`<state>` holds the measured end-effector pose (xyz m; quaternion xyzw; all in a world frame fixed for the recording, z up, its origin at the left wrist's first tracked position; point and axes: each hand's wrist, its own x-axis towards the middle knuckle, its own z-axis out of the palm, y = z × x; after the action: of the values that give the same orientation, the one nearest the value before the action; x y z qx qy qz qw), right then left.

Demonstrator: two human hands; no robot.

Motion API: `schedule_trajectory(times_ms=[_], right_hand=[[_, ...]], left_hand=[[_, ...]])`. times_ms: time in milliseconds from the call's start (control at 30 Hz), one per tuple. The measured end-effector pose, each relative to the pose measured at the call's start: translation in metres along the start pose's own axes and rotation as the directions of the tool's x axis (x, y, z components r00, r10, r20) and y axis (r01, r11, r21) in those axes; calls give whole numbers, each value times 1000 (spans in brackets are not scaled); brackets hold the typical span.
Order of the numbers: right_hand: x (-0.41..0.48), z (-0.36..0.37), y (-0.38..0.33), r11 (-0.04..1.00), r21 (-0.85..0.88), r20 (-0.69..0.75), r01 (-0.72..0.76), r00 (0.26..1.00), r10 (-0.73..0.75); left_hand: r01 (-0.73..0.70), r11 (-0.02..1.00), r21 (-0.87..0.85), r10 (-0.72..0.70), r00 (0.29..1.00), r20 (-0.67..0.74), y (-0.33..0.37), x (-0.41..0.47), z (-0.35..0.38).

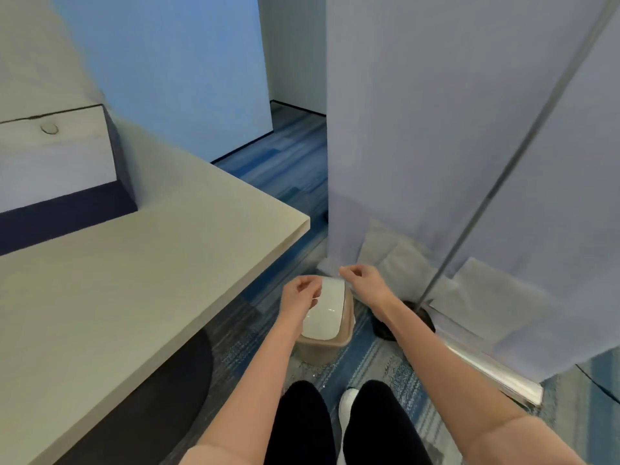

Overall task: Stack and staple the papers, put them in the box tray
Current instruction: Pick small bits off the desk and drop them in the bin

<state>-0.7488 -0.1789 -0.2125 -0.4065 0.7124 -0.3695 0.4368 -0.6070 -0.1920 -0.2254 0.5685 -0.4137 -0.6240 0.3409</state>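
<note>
Both hands are off the bench (141, 263) and out over a small bin (318, 350) on the floor (375, 367), just off the bench corner. The left hand (299, 296) is above the near-left edge of the bin's white lid (330, 310); the right hand (364, 283) is above its far-right corner. The lid looks shut.

Grip: on both hands the fingers are curled in toward the thumb, pinch-style. Whether anything sits in either pinch is too small to see, so I can't tell.

Papers: not in view, and no stapler either. The only candidate for the tray is the white-topped, dark-sided box (57, 162) at the far left of the bench, well apart from the hands.

My read: this is a side trip, probably binning scrap, not stacking or stapling. No sign that either step is done.

Next: turn to the bench, find the sheets, square the edges with both hands, then staple. Stapling needs one hand pinning the stack flat.
</note>
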Motion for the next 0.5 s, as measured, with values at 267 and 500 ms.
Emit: schedule_trajectory(times_ms=[267, 500], right_hand=[[81, 61, 94, 985, -98, 128, -141, 980, 153], [130, 87, 135, 919, -386, 127, -83, 982, 142]], left_hand=[[143, 971, 193, -132, 989, -69, -86, 104, -11], [70, 856, 512, -28, 996, -88, -124, 162, -5]])
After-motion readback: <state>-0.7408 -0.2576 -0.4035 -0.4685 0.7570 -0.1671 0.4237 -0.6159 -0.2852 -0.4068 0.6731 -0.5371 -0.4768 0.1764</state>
